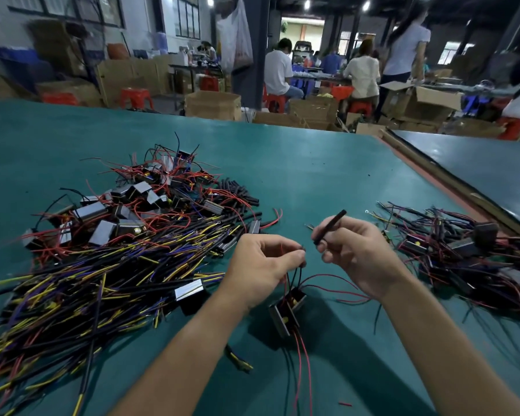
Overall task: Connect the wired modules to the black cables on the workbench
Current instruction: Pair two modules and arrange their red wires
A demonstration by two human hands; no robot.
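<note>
Two hands work over the green bench, and between them hangs one wired module, a small dark block with a metal side, which serves as the landmark here. It hangs tilted just under the left hand, red and black leads trailing from it. The left grip pinches the module's thin black leads between thumb and forefinger, the other fingers curled in. Above and right of the module, the right hand pinches one short black cable near its lower end. The cable slants up and away, its lower tip near the left fingertips but apart from them.

Two heaps lie on the bench. The large heap, left of the module, mixes modules with black, yellow, blue and red wires, too tangled to count. The smaller heap lies to the module's right. One red wire scrap lies below the module.
</note>
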